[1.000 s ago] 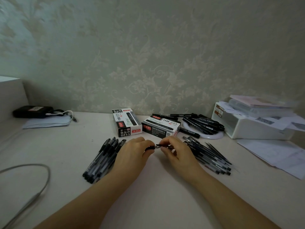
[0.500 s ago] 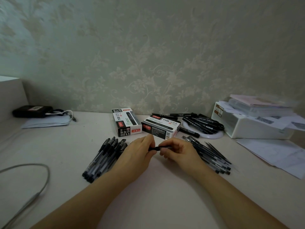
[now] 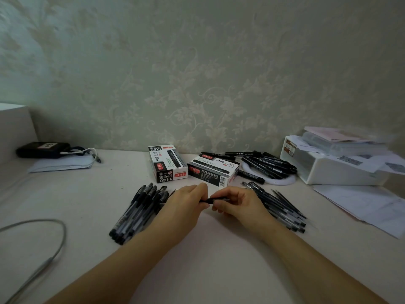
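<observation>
My left hand point(image 3: 186, 207) and my right hand point(image 3: 237, 205) meet over the middle of the desk. Between them they pinch one black pen point(image 3: 210, 200), lying crosswise, each hand on one end. Only the short dark middle of the pen shows between the fingers. A row of capped black pens point(image 3: 135, 213) lies to the left of my left hand. A looser heap of pens without caps point(image 3: 282, 208) lies to the right of my right hand.
Two marker boxes point(image 3: 167, 164) point(image 3: 213, 170) stand behind my hands. Black markers point(image 3: 268, 164) are piled on a white round dish. A white box with papers point(image 3: 335, 165) sits at the right, loose sheets point(image 3: 368, 205) before it. A grey cable point(image 3: 47, 255) loops at the left; a black pouch point(image 3: 41, 149) lies far left.
My hands have drawn closer together on the pen, and less of it shows between them than a second ago. Nothing else has moved.
</observation>
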{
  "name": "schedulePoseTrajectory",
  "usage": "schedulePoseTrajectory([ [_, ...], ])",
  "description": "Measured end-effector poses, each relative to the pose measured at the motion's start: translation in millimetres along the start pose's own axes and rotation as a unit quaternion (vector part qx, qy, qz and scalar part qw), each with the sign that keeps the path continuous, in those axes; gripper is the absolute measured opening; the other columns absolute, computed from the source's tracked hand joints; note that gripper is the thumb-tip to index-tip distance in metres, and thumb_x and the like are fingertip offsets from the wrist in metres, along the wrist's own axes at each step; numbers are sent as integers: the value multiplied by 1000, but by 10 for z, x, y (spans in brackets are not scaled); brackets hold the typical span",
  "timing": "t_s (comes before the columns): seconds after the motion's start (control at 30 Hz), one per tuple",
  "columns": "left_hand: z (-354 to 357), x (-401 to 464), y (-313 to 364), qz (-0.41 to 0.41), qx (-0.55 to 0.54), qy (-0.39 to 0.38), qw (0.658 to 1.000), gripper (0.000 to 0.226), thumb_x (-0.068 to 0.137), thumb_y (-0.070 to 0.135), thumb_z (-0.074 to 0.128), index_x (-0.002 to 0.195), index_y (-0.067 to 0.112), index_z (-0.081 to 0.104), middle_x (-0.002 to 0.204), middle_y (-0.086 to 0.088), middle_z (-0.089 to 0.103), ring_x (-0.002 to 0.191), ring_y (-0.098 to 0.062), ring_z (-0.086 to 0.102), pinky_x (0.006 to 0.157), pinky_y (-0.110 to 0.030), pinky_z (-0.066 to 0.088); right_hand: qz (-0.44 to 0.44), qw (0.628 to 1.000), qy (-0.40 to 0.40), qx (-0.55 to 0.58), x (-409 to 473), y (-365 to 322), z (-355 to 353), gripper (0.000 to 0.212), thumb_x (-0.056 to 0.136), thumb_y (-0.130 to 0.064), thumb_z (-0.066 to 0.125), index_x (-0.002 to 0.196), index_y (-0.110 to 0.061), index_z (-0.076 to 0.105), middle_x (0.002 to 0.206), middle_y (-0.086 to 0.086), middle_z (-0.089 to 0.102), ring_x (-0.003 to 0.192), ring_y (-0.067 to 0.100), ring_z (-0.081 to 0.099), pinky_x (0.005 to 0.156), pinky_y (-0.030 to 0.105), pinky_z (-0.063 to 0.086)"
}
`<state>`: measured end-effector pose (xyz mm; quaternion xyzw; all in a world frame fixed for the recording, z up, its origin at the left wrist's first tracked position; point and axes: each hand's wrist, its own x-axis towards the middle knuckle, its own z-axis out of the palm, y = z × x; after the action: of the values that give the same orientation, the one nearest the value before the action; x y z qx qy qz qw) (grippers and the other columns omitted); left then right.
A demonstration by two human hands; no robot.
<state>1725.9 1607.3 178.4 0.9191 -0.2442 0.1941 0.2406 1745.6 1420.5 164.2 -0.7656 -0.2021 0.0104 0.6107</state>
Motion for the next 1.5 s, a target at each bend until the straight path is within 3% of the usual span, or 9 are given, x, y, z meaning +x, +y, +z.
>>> schedulePoseTrajectory([
  [0.27,-8,-25,6,5,-3,6,1000,13,95,23,55,93,11,52,86,1,55,77,-16,46,68,-32,39,2,1000,0,3,-2,0,-6,13,87,-6,71,99,-12,74,82,8,75,73,11,66,72,18,52],
  [0.57,-14,-22,38,4,-12,15,1000,12,95,22,55,93,10,52,85,1,55,76,-16,45,67,-30,37,-2,1000,0,7,-12,-22,-3,13,87,-8,71,99,-11,74,80,6,75,70,6,66,63,11,47],
  [0.87,2,-24,86,-10,3,78,997,12,97,24,52,92,16,45,88,4,52,76,-15,46,65,-32,44,-17,998,64,-12,33,11,78,19,89,-26,69,108,-27,68,87,0,74,70,9,66,62,17,51],
  [1.0,-77,-1,-24,-88,32,144,985,9,96,23,51,95,17,43,98,2,49,77,-18,49,62,-28,38,0,991,132,-3,55,62,50,18,93,-29,65,110,-26,65,87,0,73,64,8,65,60,19,52],
  [1.1,-216,-8,-248,-204,80,159,963,13,96,20,49,104,13,44,107,-7,55,87,-28,55,64,-36,40,6,992,123,-15,56,96,49,14,94,-31,63,107,-28,66,87,-2,73,65,6,64,61,19,52],
  [1.2,-278,-50,-414,-278,127,134,943,19,94,15,49,110,13,41,101,-10,56,84,-28,52,63,-37,39,3,993,110,-43,60,116,74,10,94,-31,63,103,-32,66,86,-3,73,64,5,64,61,18,50],
  [1.5,-227,-81,-478,-290,190,53,937,20,93,18,46,113,15,47,105,-8,50,94,-26,50,68,-33,42,4,992,113,-51,60,119,82,9,94,-26,63,101,-30,68,84,-3,72,64,5,63,62,18,50],
])
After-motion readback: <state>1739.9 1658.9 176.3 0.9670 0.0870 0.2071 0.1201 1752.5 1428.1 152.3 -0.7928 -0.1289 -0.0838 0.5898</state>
